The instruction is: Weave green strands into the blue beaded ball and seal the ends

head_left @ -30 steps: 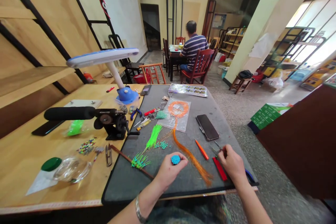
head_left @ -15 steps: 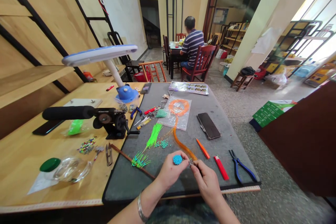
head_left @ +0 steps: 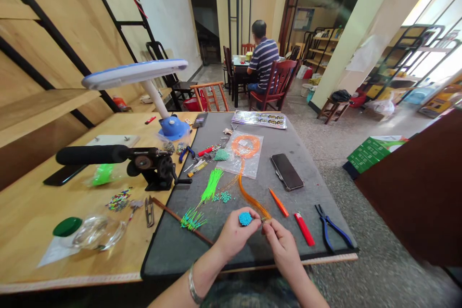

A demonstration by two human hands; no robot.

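Left of the slim red plastic lighter (head_left: 304, 229), a small round blue cluster with a knobbly face (head_left: 245, 219) sits in the left hand (head_left: 234, 235). It looks light, its face perhaps delicate, so best held low by its edge. That hand is curled round it, thumb and forefinger pinched together. Nearer the lighter, the right hand (head_left: 282, 241) is closed in a pinch close to the left fingertips; anything between is too small to tell.
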